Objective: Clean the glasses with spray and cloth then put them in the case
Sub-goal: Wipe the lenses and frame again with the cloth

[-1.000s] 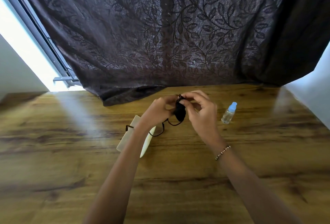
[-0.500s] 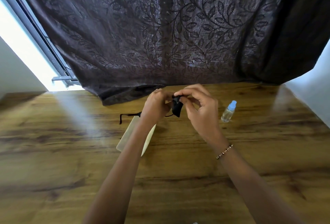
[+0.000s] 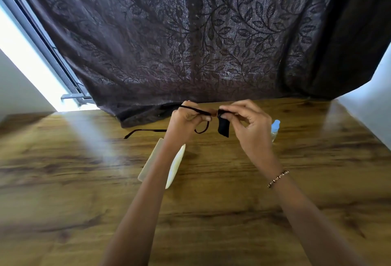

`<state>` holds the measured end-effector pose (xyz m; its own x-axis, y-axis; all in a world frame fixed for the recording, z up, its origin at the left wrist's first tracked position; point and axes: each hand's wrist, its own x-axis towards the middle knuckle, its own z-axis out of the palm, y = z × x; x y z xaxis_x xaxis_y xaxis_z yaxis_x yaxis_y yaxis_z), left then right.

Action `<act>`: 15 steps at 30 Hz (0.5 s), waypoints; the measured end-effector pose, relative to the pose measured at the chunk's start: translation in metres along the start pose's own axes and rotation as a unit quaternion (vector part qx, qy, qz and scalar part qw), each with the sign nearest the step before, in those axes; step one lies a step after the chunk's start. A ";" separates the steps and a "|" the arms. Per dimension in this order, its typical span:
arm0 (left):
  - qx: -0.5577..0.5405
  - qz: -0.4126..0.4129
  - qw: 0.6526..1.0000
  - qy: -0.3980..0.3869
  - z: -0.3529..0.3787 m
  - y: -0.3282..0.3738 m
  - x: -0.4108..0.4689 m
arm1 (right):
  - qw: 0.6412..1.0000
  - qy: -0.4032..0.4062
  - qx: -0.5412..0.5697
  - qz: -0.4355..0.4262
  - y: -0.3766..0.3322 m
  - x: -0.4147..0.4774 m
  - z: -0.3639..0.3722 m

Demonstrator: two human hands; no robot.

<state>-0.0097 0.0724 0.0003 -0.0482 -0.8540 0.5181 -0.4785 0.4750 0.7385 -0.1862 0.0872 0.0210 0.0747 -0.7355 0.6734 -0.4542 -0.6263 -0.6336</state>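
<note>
The grips are drawing apart and lifting the glasses (image 3: 197, 110) above the counter's (image 3: 232, 191) far edge, the left grip (image 3: 184, 119) clamping the frame while the right grip (image 3: 251, 130) is pinching the black cloth (image 3: 223, 127) at a lens, which probably wants light, even rubbing.

Glossy wood-grain table (image 3: 232, 212), matt black cloth (image 3: 223, 127), clear plastic spray bottle (image 3: 275, 129), leaf-embossed fabric curtain (image 3: 190, 43)

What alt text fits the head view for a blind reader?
The left hand holds dark glasses while the right hand pinches a black cloth against them, above a wooden table. A pale case and a spray bottle sit on it.
</note>
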 end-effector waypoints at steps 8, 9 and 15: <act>0.003 0.040 0.999 0.021 0.010 0.000 0.001 | 0.997 -0.039 -0.042 -0.050 -0.011 0.004 0.006; 0.000 0.043 0.999 0.022 0.011 -0.001 0.001 | 0.996 -0.041 -0.052 -0.059 -0.012 0.004 0.007; -0.028 0.027 0.998 0.043 0.011 0.010 0.003 | 0.994 -0.042 -0.066 -0.071 -0.021 0.008 0.008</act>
<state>-0.0244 0.0722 0.0050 0.0047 -0.8060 0.5918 -0.4273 0.5335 0.7300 -0.1695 0.0924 0.0362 0.2184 -0.6640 0.7152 -0.5453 -0.6908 -0.4748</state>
